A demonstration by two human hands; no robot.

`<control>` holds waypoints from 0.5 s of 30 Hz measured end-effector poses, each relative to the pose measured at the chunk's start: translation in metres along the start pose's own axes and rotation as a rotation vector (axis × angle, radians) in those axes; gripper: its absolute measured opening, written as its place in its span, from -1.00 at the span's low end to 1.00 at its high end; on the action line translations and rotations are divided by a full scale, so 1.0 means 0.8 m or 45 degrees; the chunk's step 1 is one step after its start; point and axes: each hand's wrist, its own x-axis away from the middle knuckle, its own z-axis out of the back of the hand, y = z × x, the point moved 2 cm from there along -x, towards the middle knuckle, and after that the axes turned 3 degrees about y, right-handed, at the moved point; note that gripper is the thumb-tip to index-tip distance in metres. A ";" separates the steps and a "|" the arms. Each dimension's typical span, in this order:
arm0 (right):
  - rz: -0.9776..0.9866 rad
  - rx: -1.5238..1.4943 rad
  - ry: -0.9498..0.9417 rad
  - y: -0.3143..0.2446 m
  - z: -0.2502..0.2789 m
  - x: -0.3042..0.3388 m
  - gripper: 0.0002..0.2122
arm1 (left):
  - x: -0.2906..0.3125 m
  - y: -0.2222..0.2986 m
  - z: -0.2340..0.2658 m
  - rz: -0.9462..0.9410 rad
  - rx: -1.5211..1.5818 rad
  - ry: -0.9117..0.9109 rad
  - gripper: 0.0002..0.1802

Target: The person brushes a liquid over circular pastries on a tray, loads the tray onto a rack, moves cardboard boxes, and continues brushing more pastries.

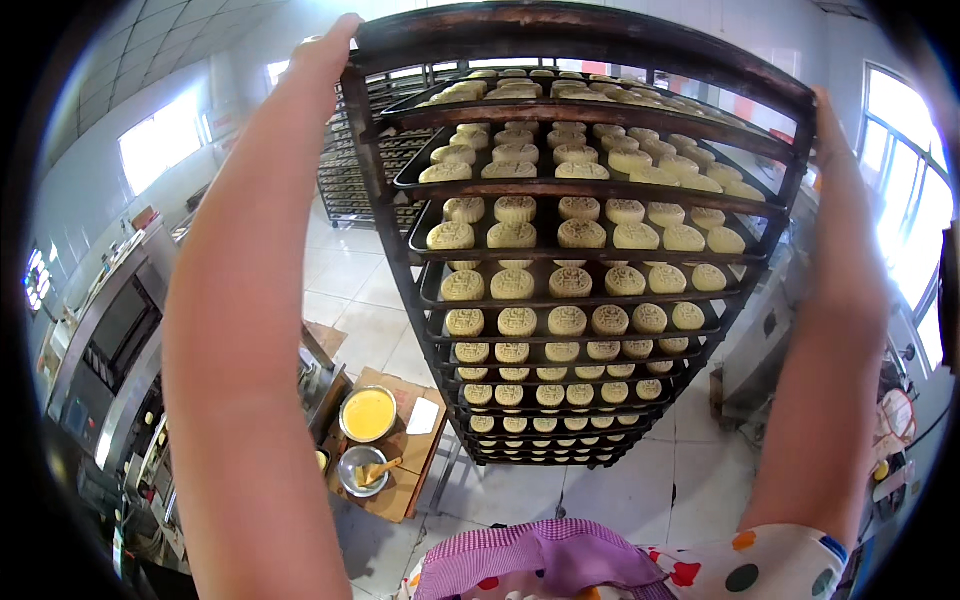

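Observation:
A tall dark metal tray rack (585, 112) stands right in front of me, with both my arms raised along its sides. My left hand (325, 48) grips its upper left corner, a fingertip showing by the top bar. At the upper right post, my right hand (825, 130) holds the rack, its fingers mostly hidden. Black baking trays (425, 240) fill the rack's levels. On them sit rows of pale, round mooncakes (582, 233) with patterns pressed into their tops.
Low on the left, a cardboard-covered table (400, 495) bears a bowl of yellow liquid (368, 413) and a metal bowl (350, 465) with a brush (378, 470). Another rack (345, 170) stands behind on the left. Steel equipment (125, 350) lines the left wall. White floor tiles (520, 495) surround the rack.

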 end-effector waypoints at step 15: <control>-0.559 -0.776 -0.335 0.332 0.023 0.154 -0.38 | 0.135 -0.327 -0.006 0.189 0.404 -0.174 -0.34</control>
